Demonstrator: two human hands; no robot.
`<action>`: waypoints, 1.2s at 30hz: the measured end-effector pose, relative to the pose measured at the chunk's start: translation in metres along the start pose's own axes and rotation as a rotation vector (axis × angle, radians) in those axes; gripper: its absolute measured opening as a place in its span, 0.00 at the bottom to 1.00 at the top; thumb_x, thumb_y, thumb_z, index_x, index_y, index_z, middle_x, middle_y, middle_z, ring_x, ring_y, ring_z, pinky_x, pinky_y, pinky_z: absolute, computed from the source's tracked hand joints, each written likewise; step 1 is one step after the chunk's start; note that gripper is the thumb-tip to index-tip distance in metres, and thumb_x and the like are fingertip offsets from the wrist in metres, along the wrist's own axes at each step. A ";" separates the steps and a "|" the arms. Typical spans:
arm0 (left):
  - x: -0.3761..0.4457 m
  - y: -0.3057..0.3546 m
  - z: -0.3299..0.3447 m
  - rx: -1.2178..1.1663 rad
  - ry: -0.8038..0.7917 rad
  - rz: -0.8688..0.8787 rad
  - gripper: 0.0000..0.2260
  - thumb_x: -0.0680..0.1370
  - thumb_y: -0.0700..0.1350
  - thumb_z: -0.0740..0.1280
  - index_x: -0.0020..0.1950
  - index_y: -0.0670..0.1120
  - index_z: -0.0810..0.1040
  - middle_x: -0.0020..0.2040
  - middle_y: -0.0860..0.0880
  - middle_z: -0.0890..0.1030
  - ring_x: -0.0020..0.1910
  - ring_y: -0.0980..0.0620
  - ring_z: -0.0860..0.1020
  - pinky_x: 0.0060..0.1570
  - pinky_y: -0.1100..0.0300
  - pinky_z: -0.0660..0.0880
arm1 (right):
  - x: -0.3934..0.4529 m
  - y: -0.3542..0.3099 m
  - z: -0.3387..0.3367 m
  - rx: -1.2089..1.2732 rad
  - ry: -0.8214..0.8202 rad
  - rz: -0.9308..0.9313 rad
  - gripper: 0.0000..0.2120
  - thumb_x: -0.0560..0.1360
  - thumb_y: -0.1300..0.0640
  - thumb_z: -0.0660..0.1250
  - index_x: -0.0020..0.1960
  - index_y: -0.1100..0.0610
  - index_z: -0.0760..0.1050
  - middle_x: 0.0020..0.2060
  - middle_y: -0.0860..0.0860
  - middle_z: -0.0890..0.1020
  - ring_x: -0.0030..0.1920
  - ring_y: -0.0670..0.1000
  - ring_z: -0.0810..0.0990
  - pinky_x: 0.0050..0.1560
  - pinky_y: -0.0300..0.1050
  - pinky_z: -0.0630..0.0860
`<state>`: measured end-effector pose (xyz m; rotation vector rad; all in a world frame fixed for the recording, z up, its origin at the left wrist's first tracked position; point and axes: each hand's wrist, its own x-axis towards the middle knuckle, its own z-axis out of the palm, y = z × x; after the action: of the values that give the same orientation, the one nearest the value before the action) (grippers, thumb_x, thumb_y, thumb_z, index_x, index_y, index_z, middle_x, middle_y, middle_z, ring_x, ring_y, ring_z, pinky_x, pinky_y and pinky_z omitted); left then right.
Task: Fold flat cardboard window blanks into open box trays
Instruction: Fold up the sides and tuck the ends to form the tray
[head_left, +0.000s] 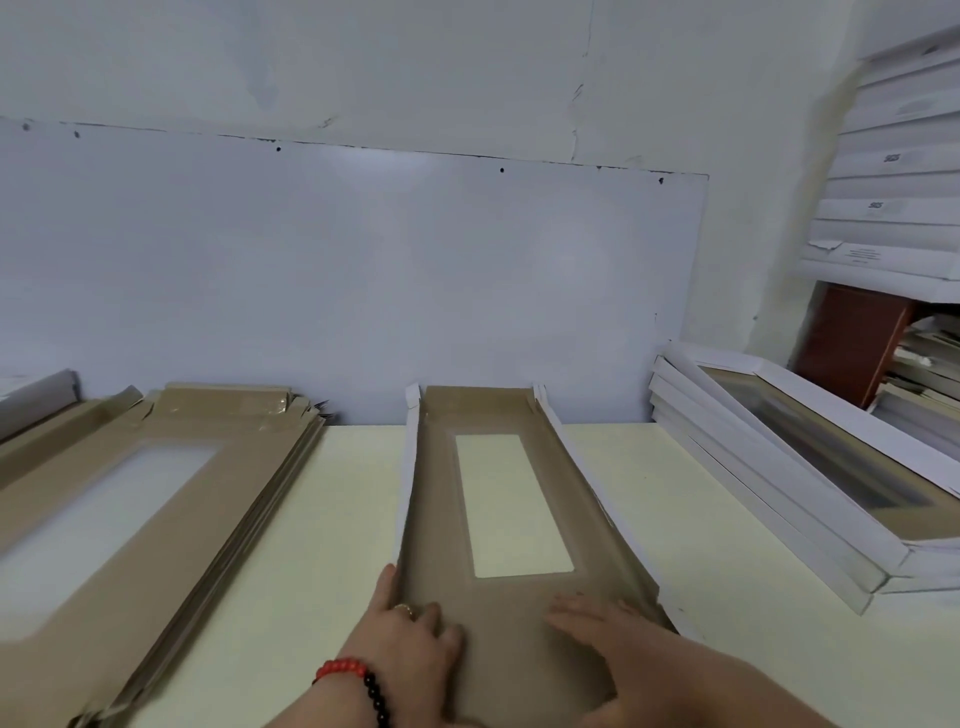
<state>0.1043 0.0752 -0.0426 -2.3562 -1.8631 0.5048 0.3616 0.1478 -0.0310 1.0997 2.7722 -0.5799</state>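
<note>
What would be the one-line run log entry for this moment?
step: folding blank | side walls: raised | left hand: at left wall | right hand: flat on panel | flat blank stack: left | finished trays: right

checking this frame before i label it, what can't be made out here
Head view only:
- Near end of the blank being folded: cut off by the bottom edge and covered by the left hand and right hand.
- Right hand: motion-blurred, so finger contact is unclear.
- Stack of flat blanks: runs off the left edge; count unreadable.
- Finished trays: cropped at the right edge.
- Labels on the white boxes: too small to read.
</note>
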 end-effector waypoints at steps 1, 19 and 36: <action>-0.002 -0.001 0.001 0.017 -0.007 0.003 0.36 0.74 0.69 0.54 0.75 0.47 0.58 0.74 0.39 0.62 0.70 0.39 0.67 0.68 0.34 0.29 | -0.003 0.005 -0.003 -0.035 -0.024 -0.014 0.41 0.72 0.38 0.68 0.78 0.42 0.50 0.71 0.29 0.46 0.71 0.30 0.43 0.73 0.35 0.44; -0.006 0.010 -0.007 -0.110 0.045 -0.060 0.18 0.77 0.42 0.55 0.67 0.47 0.69 0.60 0.44 0.78 0.59 0.42 0.76 0.75 0.46 0.46 | -0.002 0.019 -0.005 -0.321 0.073 0.057 0.29 0.77 0.61 0.51 0.72 0.37 0.60 0.64 0.45 0.74 0.64 0.49 0.73 0.60 0.41 0.70; 0.051 0.017 -0.005 -0.515 0.218 -0.400 0.31 0.79 0.47 0.58 0.78 0.50 0.46 0.79 0.48 0.50 0.76 0.43 0.53 0.73 0.50 0.54 | 0.061 0.020 -0.008 -0.418 0.331 0.351 0.36 0.74 0.29 0.48 0.75 0.49 0.57 0.69 0.49 0.68 0.71 0.53 0.62 0.70 0.51 0.57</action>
<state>0.1314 0.1208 -0.0530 -2.0720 -2.4815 -0.2937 0.3314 0.2030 -0.0444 1.6284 2.6583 0.2318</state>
